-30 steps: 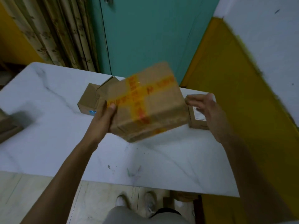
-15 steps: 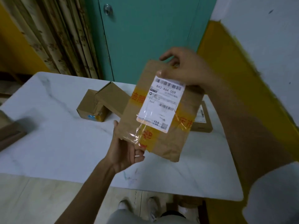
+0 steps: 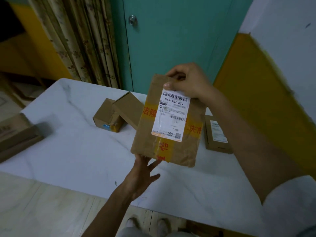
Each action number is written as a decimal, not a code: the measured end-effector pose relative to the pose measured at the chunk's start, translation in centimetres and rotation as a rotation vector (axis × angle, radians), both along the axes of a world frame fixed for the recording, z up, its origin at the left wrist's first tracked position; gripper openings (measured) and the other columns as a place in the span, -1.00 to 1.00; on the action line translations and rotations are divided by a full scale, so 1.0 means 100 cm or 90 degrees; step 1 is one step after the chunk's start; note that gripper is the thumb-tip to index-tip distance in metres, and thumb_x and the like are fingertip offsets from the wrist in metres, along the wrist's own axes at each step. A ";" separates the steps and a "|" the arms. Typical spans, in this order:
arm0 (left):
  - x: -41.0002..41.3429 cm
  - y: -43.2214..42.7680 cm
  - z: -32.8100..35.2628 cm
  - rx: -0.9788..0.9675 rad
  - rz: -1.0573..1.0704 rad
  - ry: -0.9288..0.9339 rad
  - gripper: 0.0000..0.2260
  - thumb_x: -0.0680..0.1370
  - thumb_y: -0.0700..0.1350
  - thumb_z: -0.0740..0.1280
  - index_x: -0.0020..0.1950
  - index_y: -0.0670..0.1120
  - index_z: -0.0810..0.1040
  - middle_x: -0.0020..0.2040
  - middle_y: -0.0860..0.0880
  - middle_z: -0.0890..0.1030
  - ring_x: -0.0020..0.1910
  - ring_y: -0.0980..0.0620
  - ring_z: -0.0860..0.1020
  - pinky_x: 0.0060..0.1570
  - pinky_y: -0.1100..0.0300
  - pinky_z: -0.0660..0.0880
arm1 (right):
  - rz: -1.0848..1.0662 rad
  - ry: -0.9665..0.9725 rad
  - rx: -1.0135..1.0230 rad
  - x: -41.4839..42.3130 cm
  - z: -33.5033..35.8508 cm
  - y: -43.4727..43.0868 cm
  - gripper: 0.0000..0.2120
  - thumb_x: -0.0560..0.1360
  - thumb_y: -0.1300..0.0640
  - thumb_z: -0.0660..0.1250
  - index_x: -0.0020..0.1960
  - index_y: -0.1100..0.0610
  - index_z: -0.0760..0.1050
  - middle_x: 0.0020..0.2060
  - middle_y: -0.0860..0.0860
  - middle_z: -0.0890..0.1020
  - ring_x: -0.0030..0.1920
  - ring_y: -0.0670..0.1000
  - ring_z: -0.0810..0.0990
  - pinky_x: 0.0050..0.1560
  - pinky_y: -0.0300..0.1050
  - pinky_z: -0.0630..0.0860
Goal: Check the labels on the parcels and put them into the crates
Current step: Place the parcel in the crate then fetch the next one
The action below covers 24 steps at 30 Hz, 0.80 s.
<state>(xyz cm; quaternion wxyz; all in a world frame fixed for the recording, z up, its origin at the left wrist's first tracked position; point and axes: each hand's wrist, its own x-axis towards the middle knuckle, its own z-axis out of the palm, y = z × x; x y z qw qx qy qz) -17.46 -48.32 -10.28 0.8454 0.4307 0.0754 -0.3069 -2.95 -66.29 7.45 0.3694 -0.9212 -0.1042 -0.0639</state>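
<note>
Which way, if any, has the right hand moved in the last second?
Yes: the right hand rose leftwards from the flat box to the top edge of the parcel.

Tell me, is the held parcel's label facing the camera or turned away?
Toward the camera: the white label, reading 843-X64 059, shows on the parcel the right hand pinches at its top.

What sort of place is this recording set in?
Probably a makeshift parcel-sorting room: a labelled parcel held up, more boxes on a white table, a teal door and curtain behind.
</note>
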 end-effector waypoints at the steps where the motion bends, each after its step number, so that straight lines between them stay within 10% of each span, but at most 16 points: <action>1: -0.001 0.000 0.002 -0.011 0.041 -0.011 0.15 0.01 0.53 0.38 0.51 0.14 0.13 0.47 0.07 0.31 0.40 -0.08 0.36 0.38 -0.24 0.24 | 0.002 -0.004 0.011 0.001 -0.003 0.001 -0.71 0.38 0.09 0.52 0.08 0.09 0.62 -0.19 -0.15 0.59 -0.17 -0.20 0.56 -0.19 -0.43 0.42; 6: -0.006 -0.006 0.010 0.040 0.168 -0.061 0.21 -0.08 0.47 0.48 0.49 0.16 0.13 0.39 0.08 0.39 0.31 -0.08 0.46 0.05 -0.04 0.57 | -0.002 -0.001 0.044 -0.001 -0.022 0.011 -0.72 0.39 0.07 0.51 0.08 0.08 0.62 -0.13 -0.07 0.62 -0.12 -0.11 0.58 -0.03 -0.20 0.50; 15: -0.025 -0.003 0.009 0.027 0.401 -0.011 0.18 -0.05 0.31 0.59 0.48 0.08 0.18 0.38 -0.05 0.44 0.27 -0.16 0.50 0.02 -0.11 0.59 | 0.014 -0.107 0.160 -0.030 -0.076 0.025 -0.34 0.43 -0.15 0.43 0.44 0.04 0.32 0.36 -0.05 0.41 0.38 -0.06 0.33 0.32 -0.26 0.24; 21: -0.048 0.030 0.007 -0.019 0.566 0.025 0.20 -0.07 0.28 0.60 0.49 0.09 0.18 0.39 -0.08 0.43 0.27 -0.18 0.49 -0.03 -0.09 0.60 | 0.093 0.358 0.368 -0.074 -0.140 0.058 0.09 0.11 -0.53 0.35 0.52 -0.18 0.04 0.40 -0.25 0.31 0.41 -0.08 0.34 0.16 -0.16 0.41; 24: -0.066 0.053 0.006 -0.017 0.625 0.009 0.17 -0.04 0.28 0.60 0.49 0.06 0.20 0.38 -0.10 0.44 0.27 -0.19 0.50 -0.04 -0.07 0.60 | 0.211 0.566 0.336 -0.103 -0.163 0.100 0.39 -0.16 -0.62 0.34 0.55 -0.17 -0.05 0.49 -0.02 0.29 0.40 0.09 0.39 0.27 0.19 0.44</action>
